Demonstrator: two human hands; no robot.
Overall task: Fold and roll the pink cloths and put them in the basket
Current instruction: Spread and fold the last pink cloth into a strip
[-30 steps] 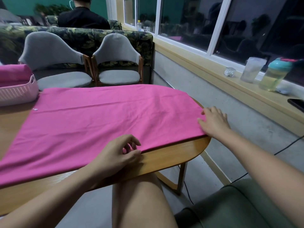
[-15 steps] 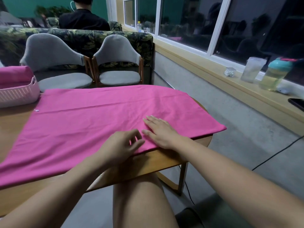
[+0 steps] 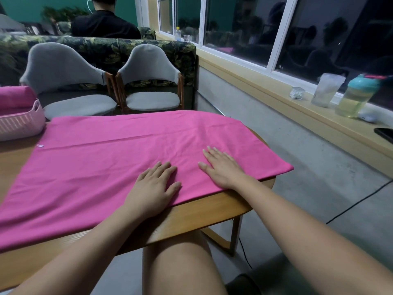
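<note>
We find both hands flat on the pink cloth (image 3: 102, 167), near its front edge. The left hand (image 3: 155, 186) lies palm down just inside the table's near rim. The right hand (image 3: 221, 167) rests a little further in and to the right, close to the left but not touching it.

The cloth spreads from under them over most of the table (image 3: 202, 216), lying flat with a long crease across its far part. Its right corner hangs past the table's rounded end, and its left part runs out of the picture. A small white dot (image 3: 40, 145) sits at its far left corner; we cannot tell what it is.

At the far left the basket (image 3: 19, 126) stands on the table just beside that corner, cut off by the picture's edge. More pink fabric (image 3: 14, 99) lies in it, and how that is folded we cannot make out.

Both hands are open, fingers straight and slightly spread, pressing the cloth and gripping nothing. Beyond the table stand grey chairs (image 3: 63, 81), and on the window sill (image 3: 276, 96) at the right are a clear cup (image 3: 325, 90) and a bottle (image 3: 357, 96).
</note>
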